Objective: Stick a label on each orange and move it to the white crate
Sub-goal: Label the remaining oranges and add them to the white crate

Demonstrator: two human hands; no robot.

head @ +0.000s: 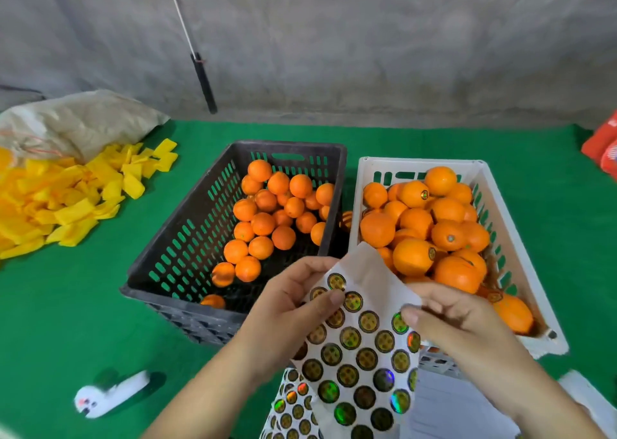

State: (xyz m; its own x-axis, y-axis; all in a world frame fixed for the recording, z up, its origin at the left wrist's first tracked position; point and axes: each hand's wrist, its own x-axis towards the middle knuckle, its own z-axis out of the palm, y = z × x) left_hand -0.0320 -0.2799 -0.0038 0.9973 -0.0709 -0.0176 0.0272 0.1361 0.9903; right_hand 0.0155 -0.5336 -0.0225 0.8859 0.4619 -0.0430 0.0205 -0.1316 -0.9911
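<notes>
we've got the label sheet (pixel 364 335) pinched in both hands over the near edge of the two crates: left hand (pixel 297 301) thumb on the top rows, right hand (pixel 447 315) fingers curled on its right edge. sheet's thin, floppy, likely light; we'd peel each sticker by its rim. unlabelled oranges (pixel 267 225) sit in the black crate (pixel 187 225), look firm, round, prone to roll, so we'd cup them whole. white crate (pixel 367 178) is just right of it, well filled.

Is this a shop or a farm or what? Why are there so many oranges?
Probably a fruit packing room, not a shop. A black crate holds plain oranges, a white crate holds labelled ones, and both hands hold a sticker sheet. Yellow wrappers lie piled nearby.
</notes>
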